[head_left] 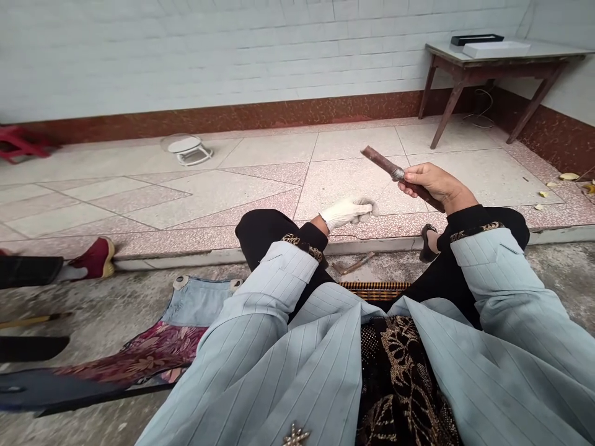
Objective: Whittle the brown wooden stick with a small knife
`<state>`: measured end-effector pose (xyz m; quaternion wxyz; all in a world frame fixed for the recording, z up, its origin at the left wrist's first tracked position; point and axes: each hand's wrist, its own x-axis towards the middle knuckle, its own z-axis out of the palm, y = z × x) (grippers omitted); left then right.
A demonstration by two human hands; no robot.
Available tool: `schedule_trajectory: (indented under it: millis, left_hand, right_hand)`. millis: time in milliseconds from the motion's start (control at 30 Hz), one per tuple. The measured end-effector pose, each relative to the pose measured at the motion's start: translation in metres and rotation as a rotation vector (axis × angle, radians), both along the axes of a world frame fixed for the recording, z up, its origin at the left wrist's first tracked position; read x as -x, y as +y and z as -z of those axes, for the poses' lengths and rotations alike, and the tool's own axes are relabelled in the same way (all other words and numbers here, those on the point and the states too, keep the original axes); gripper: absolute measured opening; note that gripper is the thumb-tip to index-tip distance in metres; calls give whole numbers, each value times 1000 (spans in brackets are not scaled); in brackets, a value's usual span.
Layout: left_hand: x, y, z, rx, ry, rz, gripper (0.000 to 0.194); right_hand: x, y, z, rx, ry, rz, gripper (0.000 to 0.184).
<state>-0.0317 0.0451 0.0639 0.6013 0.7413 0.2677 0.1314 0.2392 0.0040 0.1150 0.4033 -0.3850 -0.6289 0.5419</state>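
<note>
A short brown stick (382,162), with grey wire wound round its middle, is gripped in my bare right hand (430,183). Its far end points up and to the left, while the near end runs under my palm toward the wrist. My left hand (349,212) wears a white knit glove and hovers to the left of the stick, apart from it. The gloved fingers are curled together; whether anything small is between them I cannot make out. On the ground below my hands lies a piece of broken stick (356,263).
A woven seat edge (374,290) shows between my legs. To the left are patterned cloth (153,347) and another person's red shoe (100,257). A low step edge (218,255) crosses ahead. Farther off stand a small white stool (188,148) and a wooden table (465,71).
</note>
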Motion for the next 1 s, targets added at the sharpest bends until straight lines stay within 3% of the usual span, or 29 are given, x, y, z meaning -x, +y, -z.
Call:
schedule_trajectory:
  millis: [100, 167, 333, 500, 633, 733, 833, 933, 1000]
  left_hand:
    - [-5, -3, 1, -1, -11, -7, 25]
    - [-8, -5, -1, -21, -28, -24, 23]
    - [-14, -11, -8, -81, -53, -89, 19]
    - [-13, -7, -10, -231, -16, -133, 16]
    - [-9, -5, -18, -219, -6, -198, 17]
    - [-5, -8, -24, -75, 48, -193, 19]
    - [-3, -14, -21, 9, 35, -166, 21]
    - [-7, -18, -9, 55, -17, -122, 25]
    - [-12, -19, 2, 94, -69, -91, 28]
  right_hand:
    - [9, 11, 9, 30, 31, 149, 23]
    - [13, 18, 11, 41, -56, 270, 19]
    - [22, 29, 17, -69, -626, 491, 18]
    - [37, 27, 26, -266, -1112, 421, 25]
    - [41, 26, 31, -307, -1217, 377, 24]
    - [37, 31, 32, -233, -1022, 445, 20]
    - [33, 35, 31, -6, -468, 500, 19]
    - [34, 35, 27, 105, 40, 408, 21]
    - [38, 32, 23, 137, 185, 346, 19]
